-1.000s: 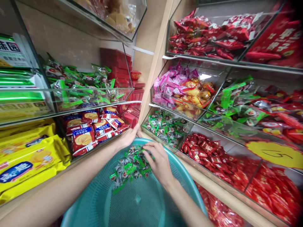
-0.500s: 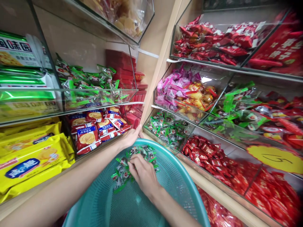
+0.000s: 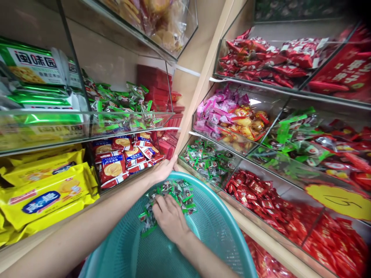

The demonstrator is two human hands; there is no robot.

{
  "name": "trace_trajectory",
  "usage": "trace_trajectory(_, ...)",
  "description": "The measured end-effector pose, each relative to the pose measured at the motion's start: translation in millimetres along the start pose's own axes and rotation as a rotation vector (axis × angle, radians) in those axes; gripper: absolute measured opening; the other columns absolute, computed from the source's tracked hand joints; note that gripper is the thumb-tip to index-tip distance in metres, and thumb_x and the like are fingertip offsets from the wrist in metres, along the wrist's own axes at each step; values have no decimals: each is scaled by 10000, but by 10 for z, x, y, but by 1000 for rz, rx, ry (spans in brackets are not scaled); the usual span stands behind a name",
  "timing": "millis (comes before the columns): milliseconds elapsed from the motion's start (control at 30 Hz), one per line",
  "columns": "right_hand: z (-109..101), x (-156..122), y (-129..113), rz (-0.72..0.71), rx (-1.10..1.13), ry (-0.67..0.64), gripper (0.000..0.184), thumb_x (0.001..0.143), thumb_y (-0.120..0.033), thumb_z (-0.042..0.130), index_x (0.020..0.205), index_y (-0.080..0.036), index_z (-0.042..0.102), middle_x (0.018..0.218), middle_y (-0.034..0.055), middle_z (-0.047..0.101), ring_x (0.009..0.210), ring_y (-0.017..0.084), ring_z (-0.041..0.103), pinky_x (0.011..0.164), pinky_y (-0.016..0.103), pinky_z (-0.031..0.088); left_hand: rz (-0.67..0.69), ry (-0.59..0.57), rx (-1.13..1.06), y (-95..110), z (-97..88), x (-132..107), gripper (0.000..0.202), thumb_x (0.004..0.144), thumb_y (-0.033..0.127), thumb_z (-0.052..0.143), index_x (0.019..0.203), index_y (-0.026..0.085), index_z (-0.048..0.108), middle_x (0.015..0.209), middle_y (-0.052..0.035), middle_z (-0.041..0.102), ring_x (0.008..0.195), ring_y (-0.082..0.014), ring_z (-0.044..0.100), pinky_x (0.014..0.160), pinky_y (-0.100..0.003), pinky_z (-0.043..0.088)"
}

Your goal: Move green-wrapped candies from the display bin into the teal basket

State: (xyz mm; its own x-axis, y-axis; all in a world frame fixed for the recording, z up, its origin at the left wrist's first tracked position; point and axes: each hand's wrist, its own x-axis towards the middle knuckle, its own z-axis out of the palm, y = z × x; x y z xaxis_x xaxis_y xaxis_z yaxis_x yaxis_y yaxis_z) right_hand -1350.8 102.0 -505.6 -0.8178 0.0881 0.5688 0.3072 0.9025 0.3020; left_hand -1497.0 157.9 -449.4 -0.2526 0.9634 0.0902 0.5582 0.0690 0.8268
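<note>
A teal plastic basket (image 3: 223, 208) with mesh walls stands in front of me, tilted. Small green-and-clear wrapped candies (image 3: 185, 193) lie in a heap at its far side. My right hand (image 3: 169, 216) reaches into the basket with its fingers curled down onto these candies; the fingertips are partly hidden among them. At the far left rim is my left hand (image 3: 164, 170), closed against the basket's edge, its fingers pointing toward the shelf corner and partly hidden by the rim.
Glass-fronted shelves meet in a corner. On the left are yellow biscuit packs (image 3: 49, 193) and red-and-blue biscuit packets (image 3: 113, 166). A bin of green-wrapped candies (image 3: 208, 160), red-wrapped candies (image 3: 257, 193) and a yellow price tag (image 3: 337, 199) are on the right.
My right hand has shifted slightly left and its fingers have come down onto the candies. My left hand keeps its place at the rim. The view has shifted a little.
</note>
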Motion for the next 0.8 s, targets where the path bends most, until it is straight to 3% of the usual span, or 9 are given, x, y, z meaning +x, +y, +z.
trace_trajectory(167, -12, 36, -16, 88, -3, -120, 76, 862, -147, 457, 835, -192, 511, 917, 49, 562, 776, 175, 505, 779, 342, 442, -5, 13, -3, 32, -3, -19, 813, 783, 728, 91, 719, 203, 708, 772, -47, 706, 795, -234, 632, 766, -309, 437)
trace_trajectory(400, -58, 96, 21, 133, -7, -155, 95, 857, -133, 449, 809, -196, 500, 837, 48, 534, 736, 185, 461, 653, 333, 386, 16, 15, -7, -31, 33, 27, 793, 783, 724, 121, 716, 199, 712, 787, -48, 706, 794, -227, 628, 770, -298, 436)
trace_trajectory(533, -48, 115, 15, 158, -9, -142, 108, 856, -144, 444, 916, -180, 526, 890, 55, 551, 730, 185, 461, 631, 338, 387, 17, 25, 7, -22, 28, 21, 787, 788, 717, 125, 727, 196, 713, 813, -53, 708, 809, -233, 626, 787, -304, 429)
trace_trajectory(667, -39, 122, -9, 61, 30, -121, 270, 877, -182, 429, 1137, -167, 498, 1165, 94, 531, 890, 193, 485, 734, 359, 422, 33, 25, 17, 5, 9, -5, 780, 794, 711, 122, 716, 200, 706, 825, -50, 708, 814, -231, 625, 805, -305, 420)
trace_trajectory(800, 19, 95, -18, -53, 95, -142, 308, 897, -272, 421, 1171, -158, 505, 1292, 84, 482, 1186, 216, 366, 939, 425, 370, 43, 25, 13, -2, 8, -5, 766, 804, 699, 125, 707, 201, 699, 793, -46, 707, 795, -230, 628, 799, -305, 420)
